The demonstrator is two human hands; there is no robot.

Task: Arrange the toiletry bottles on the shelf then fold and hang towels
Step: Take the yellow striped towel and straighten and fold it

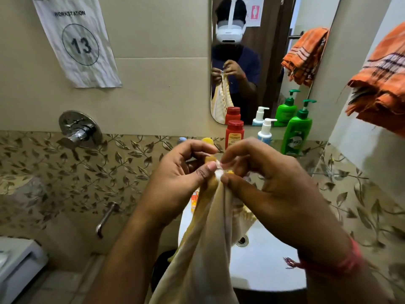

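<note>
1. Hands are meeting right in the centre, above the white basin (263, 273), both raised to about the height of the shelf.
2. Left hand (184, 178) is coming in from the lower left, forearm angled up, fingers curling inward and thumb pressing against the forefinger, pinching the top edge of the cream and yellow towel (203, 249).
3. Right hand (269, 189) is reaching in from the lower right, a red thread band (341, 260) showing on its wrist, forefinger arching over and thumb tucked beneath, nipping the same edge of cloth just beside the left hand's grip.
4. Fingertips of the two hands are almost touching, with a small bunch of pale fabric showing between them.
5. Towel is hanging straight down from that shared pinch, draping over the front of the basin and out of the bottom of the view.
6. Behind the hands, bottles are standing in a row on the shelf under the mirror (269, 62): a red bottle (235, 133), a white pump bottle (265, 131), a green pump bottle (297, 130).
7. An orange checked towel (381, 84) is hanging folded at the upper right.
8. A paper sign (76, 40) reading 13 is hanging on the wall at upper left.
</note>
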